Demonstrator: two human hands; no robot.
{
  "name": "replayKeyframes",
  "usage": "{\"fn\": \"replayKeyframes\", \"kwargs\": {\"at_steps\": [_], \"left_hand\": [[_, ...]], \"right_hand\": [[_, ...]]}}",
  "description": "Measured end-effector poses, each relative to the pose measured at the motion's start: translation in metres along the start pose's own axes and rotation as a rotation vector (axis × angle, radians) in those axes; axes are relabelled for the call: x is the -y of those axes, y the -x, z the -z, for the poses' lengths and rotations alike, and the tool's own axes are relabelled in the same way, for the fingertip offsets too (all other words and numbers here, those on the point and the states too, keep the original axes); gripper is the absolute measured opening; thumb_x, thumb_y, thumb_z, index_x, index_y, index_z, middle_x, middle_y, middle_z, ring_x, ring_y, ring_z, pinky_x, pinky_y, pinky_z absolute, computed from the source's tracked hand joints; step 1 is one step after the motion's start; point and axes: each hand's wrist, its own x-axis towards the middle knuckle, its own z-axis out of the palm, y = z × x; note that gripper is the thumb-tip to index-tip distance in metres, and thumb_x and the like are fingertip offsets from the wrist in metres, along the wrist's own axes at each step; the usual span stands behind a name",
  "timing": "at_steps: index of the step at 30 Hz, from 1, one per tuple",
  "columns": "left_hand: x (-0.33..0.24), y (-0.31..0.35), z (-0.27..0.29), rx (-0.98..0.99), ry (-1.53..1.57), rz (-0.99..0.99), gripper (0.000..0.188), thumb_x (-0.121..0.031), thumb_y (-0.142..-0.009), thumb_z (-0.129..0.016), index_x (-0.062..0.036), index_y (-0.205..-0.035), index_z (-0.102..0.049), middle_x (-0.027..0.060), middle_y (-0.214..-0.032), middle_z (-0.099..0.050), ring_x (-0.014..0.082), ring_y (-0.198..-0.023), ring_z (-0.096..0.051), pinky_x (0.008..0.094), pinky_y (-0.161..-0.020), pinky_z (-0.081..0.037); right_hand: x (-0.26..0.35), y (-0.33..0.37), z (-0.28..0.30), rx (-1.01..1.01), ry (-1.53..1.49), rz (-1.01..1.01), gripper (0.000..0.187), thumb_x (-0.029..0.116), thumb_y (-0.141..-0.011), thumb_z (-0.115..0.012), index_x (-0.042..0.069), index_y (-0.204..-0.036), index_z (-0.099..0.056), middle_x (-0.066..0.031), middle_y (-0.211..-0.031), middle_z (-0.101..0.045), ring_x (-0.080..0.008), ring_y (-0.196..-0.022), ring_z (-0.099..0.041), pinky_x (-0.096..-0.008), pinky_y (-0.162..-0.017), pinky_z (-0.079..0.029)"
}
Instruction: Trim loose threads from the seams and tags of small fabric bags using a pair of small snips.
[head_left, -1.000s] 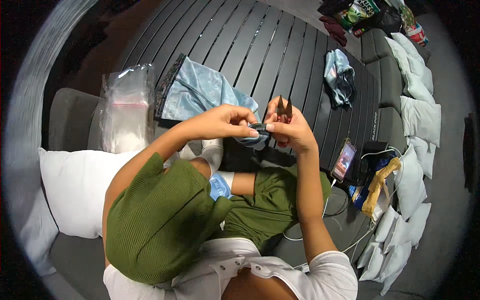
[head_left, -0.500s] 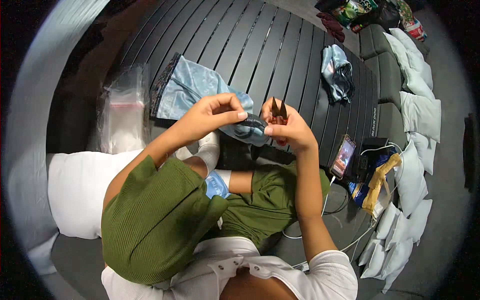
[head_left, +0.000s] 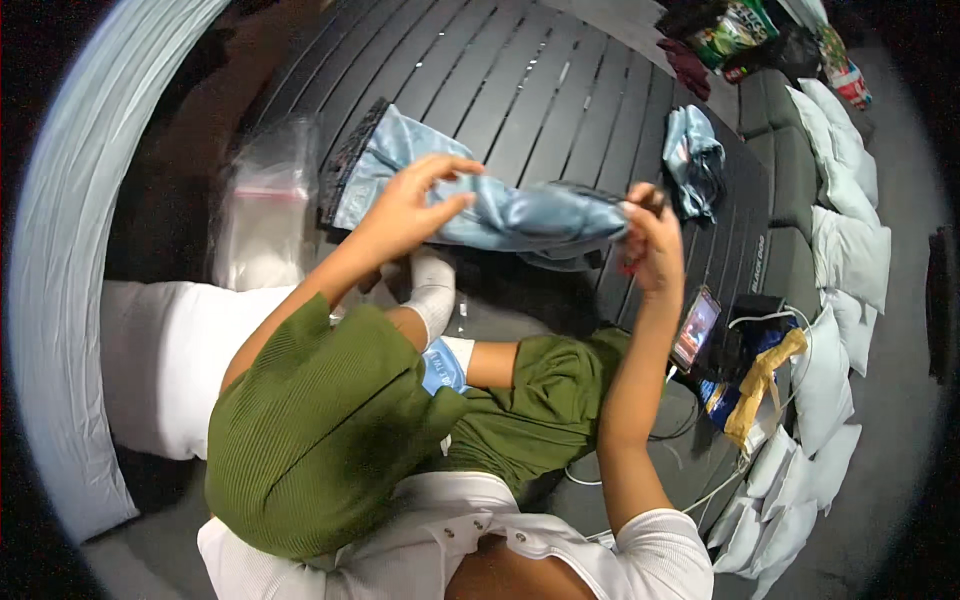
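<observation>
A shiny light blue garment with dark bands at its ends is stretched over the near edge of the slatted table. My right hand is closed on the garment's right end, lifting it off the table. The same hand also keeps hold of thread snips, whose red handle peeks out beneath the fingers; the blades are blurred. My left hand hovers at the garment's middle, thumb and fingers apart, not gripping it. A second, bunched light blue garment rests farther right on the table.
The dark slatted table spans the far side. Clear plastic bags lie at left, beside a white pillow. To the right are a propped phone, white cables, a blue-and-yellow bag and several pale cushions.
My right hand has moved right and up, pulling the garment's end out with it. My left hand has released the dark band and opened. The snips' blades no longer point up clearly.
</observation>
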Motion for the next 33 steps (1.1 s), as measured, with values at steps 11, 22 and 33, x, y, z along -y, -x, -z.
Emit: {"fn": "replayKeyframes", "kwargs": {"at_steps": [11,22,33], "left_hand": [[0.14,0.028,0.044,-0.45,-0.565,0.25,0.036,-0.028,-0.076,-0.064,-0.0052,-0.104,-0.059,0.0161,-0.097,-0.058,0.0265,-0.098,-0.052,0.0348,-0.084,-0.041],[0.147,-0.01,0.052,-0.237,-0.344,0.366,0.034,-0.024,-0.075,-0.067,-0.0001,-0.096,-0.055,0.0059,-0.076,-0.059,0.0155,-0.071,-0.056,0.0246,-0.068,-0.044],[0.006,0.0,0.036,0.057,0.779,0.473,0.023,-0.014,-0.085,-0.054,-0.0046,-0.106,-0.059,-0.0032,-0.086,-0.059,0.0011,-0.06,-0.045,0.0144,-0.052,-0.037]], "right_hand": [[-0.046,-0.027,0.092,-0.34,1.239,0.022,0.034,0.018,-0.073,-0.062,0.0,-0.101,-0.055,-0.0182,-0.085,-0.06,-0.031,-0.077,-0.058,-0.0368,-0.072,-0.045],[-0.074,-0.016,-0.058,0.125,0.709,0.082,0.022,0.022,-0.09,-0.045,0.001,-0.085,-0.049,-0.0062,-0.07,-0.056,-0.0108,-0.046,-0.05,-0.0245,-0.042,-0.04],[-0.067,-0.04,-0.004,-0.152,0.813,-0.059,0.039,0.039,-0.091,-0.038,0.003,-0.082,-0.051,-0.008,-0.058,-0.054,-0.0137,-0.045,-0.052,-0.0255,-0.039,-0.039]]}}
